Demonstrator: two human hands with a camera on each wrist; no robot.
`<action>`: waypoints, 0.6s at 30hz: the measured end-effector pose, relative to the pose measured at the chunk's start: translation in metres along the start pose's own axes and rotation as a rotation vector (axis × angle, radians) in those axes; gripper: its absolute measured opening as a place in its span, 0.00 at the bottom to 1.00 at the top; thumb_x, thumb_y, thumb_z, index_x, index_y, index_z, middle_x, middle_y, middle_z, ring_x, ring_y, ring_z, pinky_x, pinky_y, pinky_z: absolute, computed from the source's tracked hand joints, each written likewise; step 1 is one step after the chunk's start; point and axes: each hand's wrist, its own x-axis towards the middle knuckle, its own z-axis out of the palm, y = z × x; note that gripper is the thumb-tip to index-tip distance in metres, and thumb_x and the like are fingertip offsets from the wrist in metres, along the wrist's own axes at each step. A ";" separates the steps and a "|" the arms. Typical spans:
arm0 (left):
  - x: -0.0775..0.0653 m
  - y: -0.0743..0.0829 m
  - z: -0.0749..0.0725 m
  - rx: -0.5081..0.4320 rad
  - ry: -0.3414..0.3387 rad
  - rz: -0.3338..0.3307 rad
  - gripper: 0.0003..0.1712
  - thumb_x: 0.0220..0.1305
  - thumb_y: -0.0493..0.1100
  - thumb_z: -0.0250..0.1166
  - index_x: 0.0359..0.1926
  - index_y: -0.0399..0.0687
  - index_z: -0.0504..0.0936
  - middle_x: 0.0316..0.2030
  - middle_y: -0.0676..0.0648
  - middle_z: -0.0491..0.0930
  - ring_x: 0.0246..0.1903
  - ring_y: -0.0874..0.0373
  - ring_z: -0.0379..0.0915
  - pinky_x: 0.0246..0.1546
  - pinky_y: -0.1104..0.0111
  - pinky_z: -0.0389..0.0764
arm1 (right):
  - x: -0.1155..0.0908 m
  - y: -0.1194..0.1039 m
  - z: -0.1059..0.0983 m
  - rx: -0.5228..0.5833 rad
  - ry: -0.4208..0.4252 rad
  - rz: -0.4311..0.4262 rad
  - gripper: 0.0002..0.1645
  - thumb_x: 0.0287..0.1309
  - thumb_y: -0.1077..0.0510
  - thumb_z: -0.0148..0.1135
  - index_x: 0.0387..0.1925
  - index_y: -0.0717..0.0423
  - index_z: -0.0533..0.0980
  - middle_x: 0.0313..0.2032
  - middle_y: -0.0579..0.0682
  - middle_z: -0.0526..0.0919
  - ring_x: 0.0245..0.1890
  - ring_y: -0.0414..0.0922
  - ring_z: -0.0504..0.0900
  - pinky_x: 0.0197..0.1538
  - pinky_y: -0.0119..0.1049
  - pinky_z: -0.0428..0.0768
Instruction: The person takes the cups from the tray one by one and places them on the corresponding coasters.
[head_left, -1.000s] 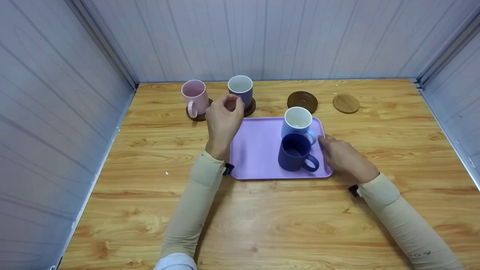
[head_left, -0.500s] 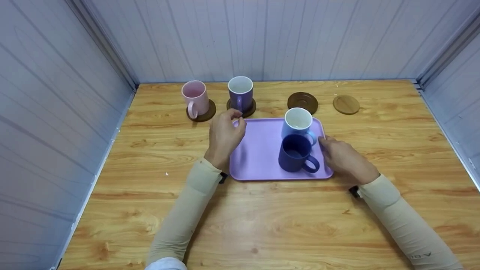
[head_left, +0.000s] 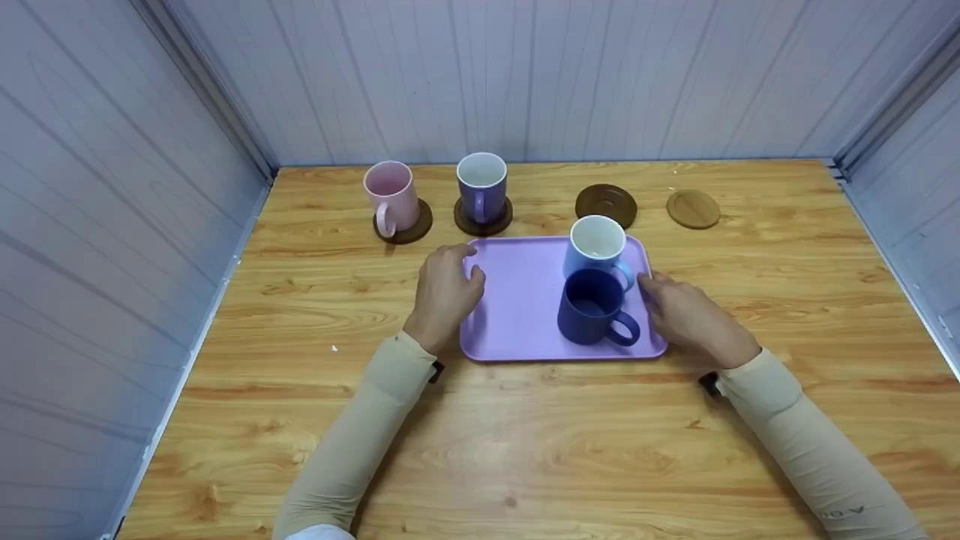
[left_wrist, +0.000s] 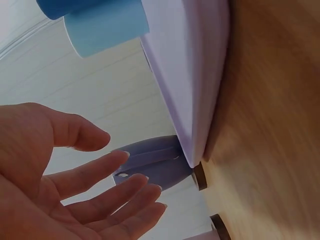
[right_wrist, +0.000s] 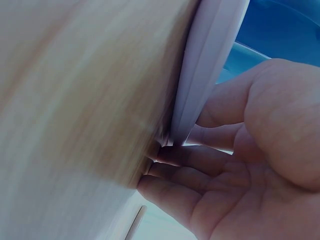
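1. Pale walls [head_left: 637, 82] stand at the back and sides of a wooden counter [head_left: 570, 450].
2. On it sits a light purple tray [head_left: 517, 315], between the fingers of both hands.
3. The right hand [head_left: 690, 319] grips the tray's right edge, thumb over the rim and other fingers down low by the wood.
4. The left hand [head_left: 444, 296] holds nothing; its fingers are loose and a bit bent, near the tray's far left corner.
5. Just left of the right fingers, a dark blue mug [head_left: 580, 322] and a light blue mug [head_left: 576, 262] stand on the tray.
6. Past the left fingers, a purple mug [head_left: 492, 204] and a pink mug [head_left: 403, 208] each stand on a round brown coaster [head_left: 422, 226].
7. Beyond the right fingers lie a dark coaster [head_left: 602, 202] and a pale coaster [head_left: 693, 208].
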 end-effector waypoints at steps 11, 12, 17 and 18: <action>-0.005 -0.007 0.005 0.042 -0.082 -0.001 0.16 0.60 0.30 0.64 0.50 0.28 0.85 0.44 0.30 0.85 0.48 0.36 0.83 0.51 0.48 0.82 | 0.000 0.000 0.000 0.007 -0.018 0.025 0.26 0.74 0.64 0.50 0.68 0.75 0.69 0.61 0.75 0.76 0.57 0.69 0.80 0.60 0.63 0.76; -0.006 -0.007 0.006 0.050 -0.085 0.000 0.17 0.59 0.30 0.63 0.49 0.28 0.85 0.44 0.30 0.85 0.47 0.35 0.83 0.51 0.48 0.82 | 0.000 0.000 0.000 0.008 -0.017 0.025 0.26 0.74 0.64 0.50 0.68 0.75 0.69 0.61 0.75 0.77 0.57 0.69 0.80 0.60 0.63 0.76; -0.007 -0.010 0.008 0.081 -0.109 -0.003 0.19 0.57 0.29 0.62 0.51 0.27 0.84 0.43 0.29 0.85 0.46 0.33 0.82 0.50 0.47 0.81 | 0.000 0.000 0.000 0.018 -0.013 0.023 0.25 0.75 0.63 0.49 0.68 0.74 0.69 0.58 0.74 0.78 0.53 0.69 0.82 0.58 0.63 0.78; -0.008 -0.011 0.009 0.086 -0.119 -0.008 0.20 0.57 0.29 0.62 0.52 0.27 0.84 0.43 0.29 0.85 0.46 0.33 0.82 0.51 0.47 0.81 | 0.000 0.000 0.001 0.019 -0.016 0.026 0.25 0.76 0.63 0.49 0.68 0.73 0.69 0.57 0.74 0.79 0.53 0.68 0.82 0.58 0.63 0.78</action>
